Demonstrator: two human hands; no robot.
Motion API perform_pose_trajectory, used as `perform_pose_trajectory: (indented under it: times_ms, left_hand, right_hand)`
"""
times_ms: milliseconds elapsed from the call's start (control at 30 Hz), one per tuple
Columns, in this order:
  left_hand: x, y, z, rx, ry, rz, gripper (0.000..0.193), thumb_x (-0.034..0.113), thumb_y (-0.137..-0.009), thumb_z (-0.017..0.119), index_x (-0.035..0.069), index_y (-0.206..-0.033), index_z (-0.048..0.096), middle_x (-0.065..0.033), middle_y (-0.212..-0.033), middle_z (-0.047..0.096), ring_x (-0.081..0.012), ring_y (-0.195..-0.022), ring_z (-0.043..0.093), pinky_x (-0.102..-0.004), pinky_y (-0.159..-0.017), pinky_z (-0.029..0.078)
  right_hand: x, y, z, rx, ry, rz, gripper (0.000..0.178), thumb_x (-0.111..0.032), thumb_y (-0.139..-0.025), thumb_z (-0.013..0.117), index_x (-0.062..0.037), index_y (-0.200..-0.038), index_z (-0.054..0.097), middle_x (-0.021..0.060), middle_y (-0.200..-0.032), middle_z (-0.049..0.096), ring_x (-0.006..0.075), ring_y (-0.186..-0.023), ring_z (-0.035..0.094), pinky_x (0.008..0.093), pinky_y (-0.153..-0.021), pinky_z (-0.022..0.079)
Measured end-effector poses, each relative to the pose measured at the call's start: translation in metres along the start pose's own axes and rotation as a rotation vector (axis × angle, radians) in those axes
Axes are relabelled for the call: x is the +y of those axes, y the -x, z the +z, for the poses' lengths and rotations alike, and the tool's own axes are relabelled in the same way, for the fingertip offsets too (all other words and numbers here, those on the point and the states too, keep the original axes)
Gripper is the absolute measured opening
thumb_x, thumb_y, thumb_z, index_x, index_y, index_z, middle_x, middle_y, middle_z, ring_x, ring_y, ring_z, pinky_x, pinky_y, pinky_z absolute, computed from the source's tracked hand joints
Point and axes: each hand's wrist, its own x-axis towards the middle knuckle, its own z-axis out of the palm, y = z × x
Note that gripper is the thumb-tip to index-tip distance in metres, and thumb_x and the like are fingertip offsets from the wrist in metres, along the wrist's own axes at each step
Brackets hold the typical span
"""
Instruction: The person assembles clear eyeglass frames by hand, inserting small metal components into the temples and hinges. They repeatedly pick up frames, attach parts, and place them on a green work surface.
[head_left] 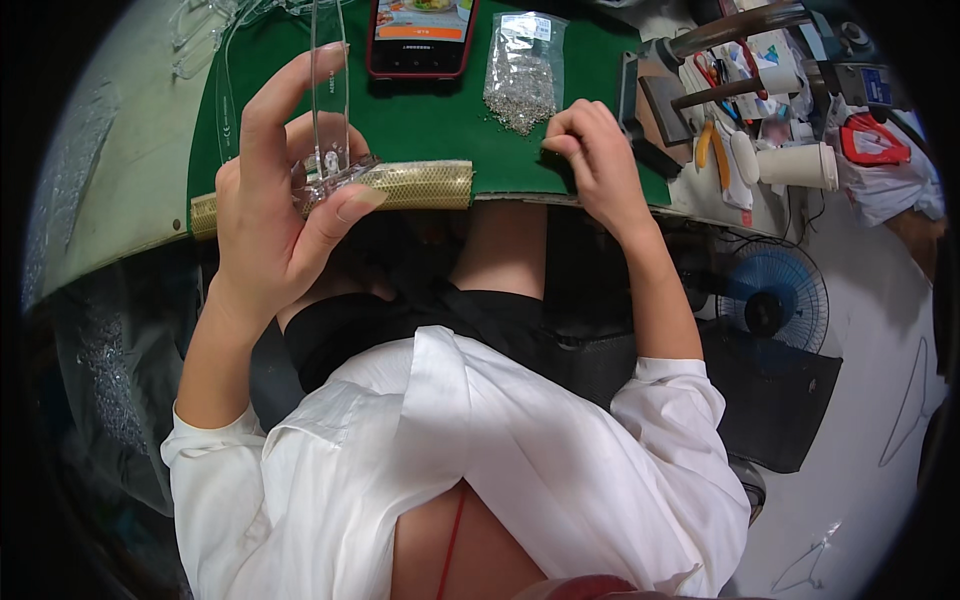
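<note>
My left hand [262,225] is raised over the table's front edge, its fingers and thumb closed on a clear plastic eyeglass frame [330,95]. One temple of the frame points up and away, and its hinge end sits between thumb and fingers. Behind it lies a gold mesh-patterned roll [425,185] along the edge. My right hand [600,165] rests on the green mat [440,125], fingers curled in a pinch; what they hold, if anything, is too small to make out. Just left of it, tiny metal pieces, perhaps screws, spill from a clear plastic bag [525,65].
A phone [420,40] in a red case lies at the mat's far side. More clear eyeglass frames [200,40] sit at the far left. To the right are a metal hand press [735,35], orange-handled pliers [718,150], a paper cup [795,165] and a blue fan [765,300] below.
</note>
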Motion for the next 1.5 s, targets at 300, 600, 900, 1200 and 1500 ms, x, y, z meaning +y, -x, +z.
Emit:
perform_pose_trajectory:
  times_ms: [300,600,900,1200,1500]
  left_hand:
    - [-0.004,-0.004,0.006,-0.008,-0.165,0.103,0.070,0.026,-0.085,0.068,0.001,-0.140,0.033,-0.0171,-0.115,0.062,-0.0227,-0.086,0.067,-0.0301,-0.069,0.054]
    - [-0.019,-0.003,0.011,0.026,-0.241,0.154,0.072,0.025,-0.079,0.075,0.001,-0.137,0.039,-0.0114,-0.130,0.058,-0.0251,-0.097,0.067,-0.0292,-0.065,0.054]
    - [-0.020,0.000,0.009,0.014,-0.236,0.104,0.069,0.027,-0.081,0.072,0.001,-0.136,0.040,-0.0108,-0.132,0.056,-0.0255,-0.100,0.066,-0.0304,-0.064,0.055]
    - [-0.018,0.000,0.012,0.022,-0.216,0.071,0.068,0.030,-0.081,0.072,0.002,-0.135,0.041,-0.0114,-0.127,0.059,-0.0247,-0.094,0.068,-0.0299,-0.063,0.055]
    - [-0.015,0.000,0.009,-0.032,-0.201,0.062,0.066,0.019,-0.086,0.067,0.003,-0.140,0.034,-0.0230,-0.119,0.060,-0.0256,-0.094,0.066,-0.0325,-0.074,0.055]
  right_hand:
    - [-0.005,0.005,-0.002,0.054,0.153,-0.010,0.009,-0.006,-0.081,0.064,-0.0023,-0.080,0.056,0.0078,-0.077,0.054,0.0276,-0.077,0.050,0.0373,-0.070,0.042]
    - [0.000,0.000,-0.002,0.019,0.145,-0.039,0.008,-0.009,-0.079,0.067,-0.0035,-0.078,0.061,0.0058,-0.077,0.056,0.0261,-0.075,0.051,0.0364,-0.068,0.043]
    - [-0.001,0.006,-0.004,0.019,0.081,0.074,0.004,-0.008,-0.080,0.066,-0.0035,-0.080,0.066,0.0052,-0.077,0.059,0.0242,-0.076,0.052,0.0348,-0.070,0.044]
    - [-0.002,0.004,-0.004,0.019,0.097,0.036,0.010,-0.010,-0.075,0.072,-0.0038,-0.080,0.065,0.0047,-0.076,0.059,0.0241,-0.077,0.051,0.0353,-0.070,0.044]
    - [-0.004,0.008,-0.001,0.014,0.122,0.023,0.011,-0.010,-0.079,0.069,-0.0029,-0.078,0.061,0.0052,-0.077,0.057,0.0259,-0.077,0.050,0.0368,-0.070,0.043]
